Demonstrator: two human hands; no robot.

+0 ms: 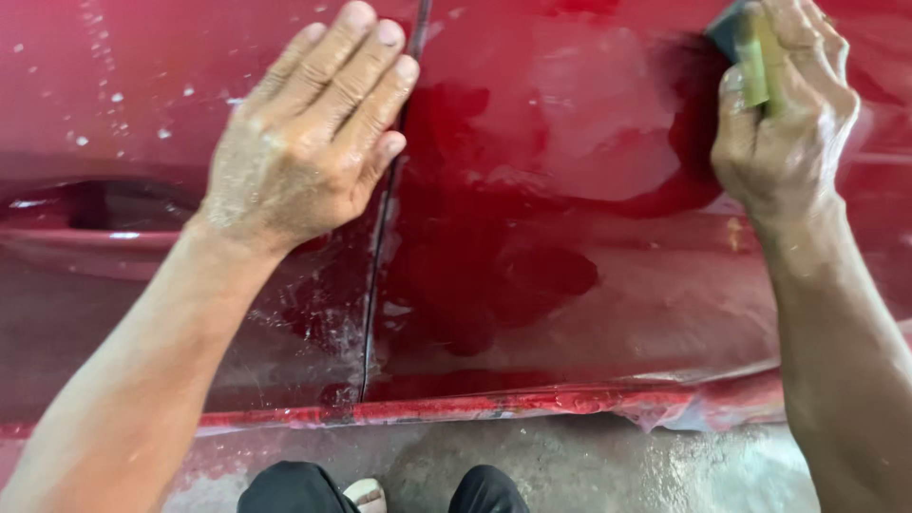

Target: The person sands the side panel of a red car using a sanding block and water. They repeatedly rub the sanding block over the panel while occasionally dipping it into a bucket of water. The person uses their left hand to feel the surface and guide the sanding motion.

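Sanding block, dark with a yellow-green layer, pressed against the wet red car panel right of the panel seam; right hand fingers curled tightly around it. Left hand lies flat, fingers extended together, just left of the seam, above the door recess.

Left hand left of seam; sanding block right.

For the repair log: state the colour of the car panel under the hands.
Deep red car panel, wet and partly dulled, in the head view.
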